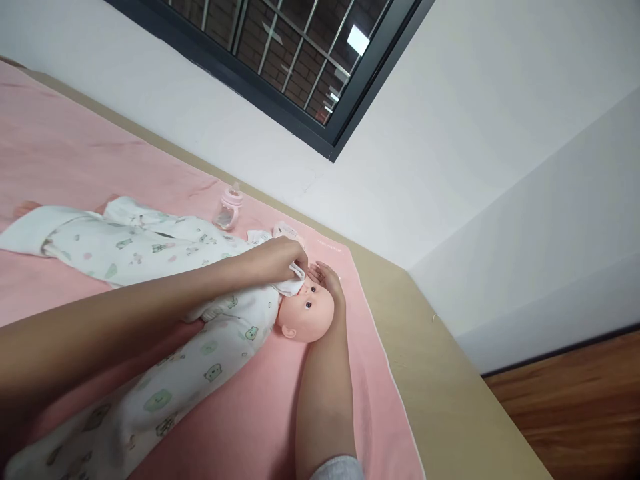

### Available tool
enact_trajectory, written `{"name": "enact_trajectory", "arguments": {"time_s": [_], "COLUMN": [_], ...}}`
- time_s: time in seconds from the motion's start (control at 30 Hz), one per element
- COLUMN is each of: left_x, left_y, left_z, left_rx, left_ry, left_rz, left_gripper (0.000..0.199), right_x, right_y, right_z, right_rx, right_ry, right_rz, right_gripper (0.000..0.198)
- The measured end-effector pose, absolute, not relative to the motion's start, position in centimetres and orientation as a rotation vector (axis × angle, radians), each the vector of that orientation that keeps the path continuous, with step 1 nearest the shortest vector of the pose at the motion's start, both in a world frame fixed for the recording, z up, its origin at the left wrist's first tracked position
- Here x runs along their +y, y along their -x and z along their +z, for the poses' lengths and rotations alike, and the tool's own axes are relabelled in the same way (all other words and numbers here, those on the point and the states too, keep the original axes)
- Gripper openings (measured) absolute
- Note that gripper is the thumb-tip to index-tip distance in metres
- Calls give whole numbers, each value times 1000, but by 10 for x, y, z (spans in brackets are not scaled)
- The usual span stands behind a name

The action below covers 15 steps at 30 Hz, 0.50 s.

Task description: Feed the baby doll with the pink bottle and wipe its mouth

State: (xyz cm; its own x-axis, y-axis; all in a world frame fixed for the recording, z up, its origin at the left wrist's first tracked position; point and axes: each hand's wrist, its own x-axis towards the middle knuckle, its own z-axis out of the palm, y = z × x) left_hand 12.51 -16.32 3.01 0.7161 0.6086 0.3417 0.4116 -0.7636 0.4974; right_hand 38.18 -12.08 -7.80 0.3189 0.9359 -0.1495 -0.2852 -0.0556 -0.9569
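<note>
A baby doll [313, 317] lies on its back in a white printed outfit [215, 347], its head toward the right. My left hand [280, 259] reaches across its chest and pinches a small white cloth [293, 283] against the doll's mouth and chin. Behind the top of the doll's head curves my right hand [327, 277], fingers loosely spread and holding nothing, with the wrist and forearm beside the crown. Part of the doll's face is covered by the cloth.
A pink-topped baby bottle [229, 208] stands beyond the doll, near the wall. Small white packets or cloths [286, 231] lie by my left hand. The pink mat [370, 373] covers a tan table [425, 373], which meets a white wall below a barred window [300, 60].
</note>
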Motion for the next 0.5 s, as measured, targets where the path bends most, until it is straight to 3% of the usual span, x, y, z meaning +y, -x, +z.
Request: {"name": "enact_trajectory", "arguments": {"time_s": [0.2, 0.5], "left_x": [-158, -163], "left_y": [-115, -94], "left_z": [40, 62], "left_rx": [710, 494], "left_ry": [-2438, -2259], "left_rz": [702, 510], "left_gripper": [19, 21], "right_x": [-119, -137], "right_y": [-382, -371], "right_z": [-80, -85], "right_rx": [-711, -796], "right_ry": [1215, 1244], "right_rz": [1152, 1151], "right_gripper": [16, 25]}}
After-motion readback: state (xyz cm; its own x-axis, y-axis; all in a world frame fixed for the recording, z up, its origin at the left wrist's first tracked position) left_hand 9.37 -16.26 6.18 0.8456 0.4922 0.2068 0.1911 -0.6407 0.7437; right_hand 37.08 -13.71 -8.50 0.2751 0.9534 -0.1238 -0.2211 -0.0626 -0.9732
